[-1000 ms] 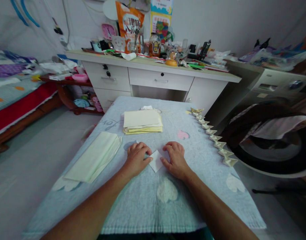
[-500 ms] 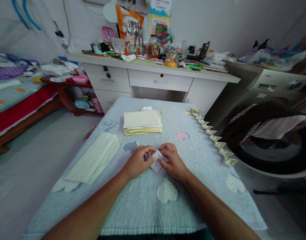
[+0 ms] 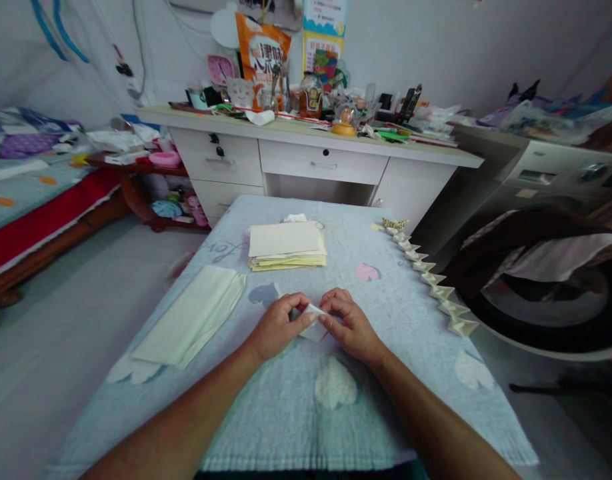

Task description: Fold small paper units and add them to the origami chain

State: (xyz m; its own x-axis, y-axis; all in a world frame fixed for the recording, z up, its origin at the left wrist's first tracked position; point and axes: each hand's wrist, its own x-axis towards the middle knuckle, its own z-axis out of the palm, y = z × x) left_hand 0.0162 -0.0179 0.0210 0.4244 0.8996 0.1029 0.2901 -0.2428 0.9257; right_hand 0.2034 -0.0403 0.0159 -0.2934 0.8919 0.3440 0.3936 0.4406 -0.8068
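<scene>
Between my hands is a small folded piece of white paper (image 3: 313, 329), above the cloth-covered table. My left hand (image 3: 285, 323) pinches its left side with thumb and fingers. On the right side, my right hand (image 3: 347, 323) pinches it the same way, thumb toward me. The fingers hide part of the folds. A stack of cream and yellow paper (image 3: 286, 241) lies beyond my hands. To the left rests a pile of long pale-green paper sheets (image 3: 191, 317). Along the right edge runs a row of folded paper pieces (image 3: 441, 292), with a patterned one at its far end.
The table wears a light-blue cloth (image 3: 266, 420) with heart prints. Behind it stands a white desk (image 3: 321, 160) crowded with jars, a snack bag and a pink clock. A washing machine (image 3: 551, 173) with its door ajar is at the right, a bed (image 3: 41, 180) at the left.
The paper's upper edge has been folded down between my fingertips; it showed a diamond shape before. Both hands stay in nearly the same place. The view has shifted slightly.
</scene>
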